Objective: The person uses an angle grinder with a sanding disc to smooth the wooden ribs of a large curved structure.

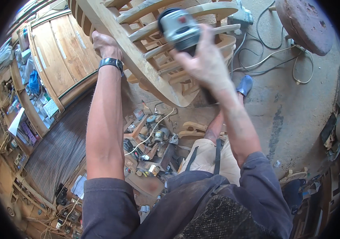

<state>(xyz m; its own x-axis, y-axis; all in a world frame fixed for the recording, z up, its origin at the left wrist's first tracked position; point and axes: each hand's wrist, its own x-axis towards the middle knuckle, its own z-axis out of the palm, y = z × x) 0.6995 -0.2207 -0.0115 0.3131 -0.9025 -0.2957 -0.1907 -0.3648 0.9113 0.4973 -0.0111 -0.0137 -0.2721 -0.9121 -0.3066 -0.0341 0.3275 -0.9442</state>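
Observation:
A pale wooden frame (140, 63) with curved slats, like an unfinished piece of furniture, stands tilted in front of me. My left hand (106, 46), with a dark-strapped watch on the wrist, is closed around its long side rail at the upper left. Over the slats, my right hand (205, 59) grips an angle grinder (182, 30) with a silver head and a dark body. Motion blurs both the tool and that hand. The grinder's head overlaps the slats; whether its disc touches the wood I cannot tell.
A round, worn stool (305, 24) stands at the upper right. Cables (263, 65) trail over the concrete floor near my blue shoe (245, 84). Tools and scraps crowd a low bench (150, 185) below the frame. Wooden panels (60, 51) and cluttered shelves (22, 95) line the left.

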